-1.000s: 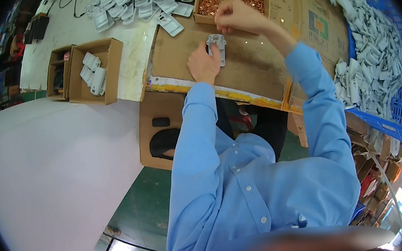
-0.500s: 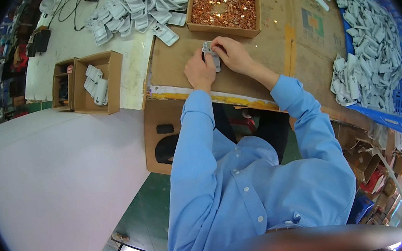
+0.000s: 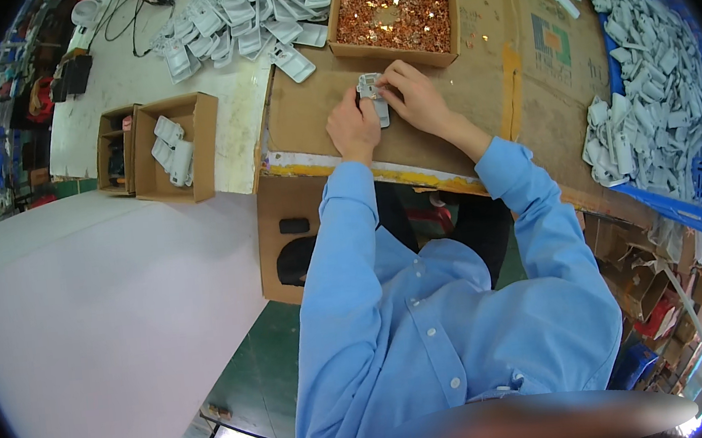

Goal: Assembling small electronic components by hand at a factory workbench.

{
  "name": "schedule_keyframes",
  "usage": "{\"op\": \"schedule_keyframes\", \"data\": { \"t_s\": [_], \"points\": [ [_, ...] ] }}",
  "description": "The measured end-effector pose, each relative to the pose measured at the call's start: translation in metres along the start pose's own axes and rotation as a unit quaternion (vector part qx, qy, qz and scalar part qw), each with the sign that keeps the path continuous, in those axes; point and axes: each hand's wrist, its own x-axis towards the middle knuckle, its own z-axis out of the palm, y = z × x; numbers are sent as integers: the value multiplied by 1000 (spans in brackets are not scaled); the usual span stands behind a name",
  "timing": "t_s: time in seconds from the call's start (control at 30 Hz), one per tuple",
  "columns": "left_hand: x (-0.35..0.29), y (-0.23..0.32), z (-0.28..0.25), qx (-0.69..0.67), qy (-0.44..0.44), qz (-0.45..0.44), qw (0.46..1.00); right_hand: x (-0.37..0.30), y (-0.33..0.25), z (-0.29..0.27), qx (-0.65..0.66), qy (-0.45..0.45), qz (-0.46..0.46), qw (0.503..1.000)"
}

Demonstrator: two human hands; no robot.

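Note:
A light grey plastic housing (image 3: 370,87) with a small rectangular window lies on the cardboard-covered table in front of me. My left hand (image 3: 352,129) is closed round its left side, thumb across its middle. My right hand (image 3: 422,102) is at the housing's right edge, thumb and fingertips pinched together. Whatever may be between those fingertips is too small to make out. Just beyond my hands stands an open cardboard box (image 3: 393,54) full of small copper-coloured metal pieces (image 3: 375,29). A single grey housing (image 3: 292,62) lies left of that box.
Grey housings (image 3: 232,15) are heaped at the back left. Another cardboard box (image 3: 204,153) at the left holds several white parts (image 3: 181,162). At the right, a blue plastic crate (image 3: 678,214) is piled with grey parts (image 3: 650,80). The table's front edge (image 3: 423,180) has yellow tape.
My right hand has drawn slightly right and off the housing, so more of its upper part shows. My left hand keeps its hold. The whole view has shifted a little.

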Motion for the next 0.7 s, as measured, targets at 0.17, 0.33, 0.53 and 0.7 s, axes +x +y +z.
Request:
{"op": "schedule_keyframes", "data": {
  "t_s": [0.17, 0.33, 0.53, 0.7],
  "points": [
    [-1, -3, -1, 1, 0, 0, 1000, 5, -3, -2, -77, -62, -52, 994],
    [2, 2, 0, -17, 13, 7, 1000, 13, -7, 2, -129, -89, -16, 988],
    [3, -1, 0, -5, 6, -1, 1000, 18, -17, 8, -235, -87, 24, 968],
    [3, 0, -1, -12, -4, -7, 1000, 13, -17, 8, -212, -102, 73, 969]
  ]
}}
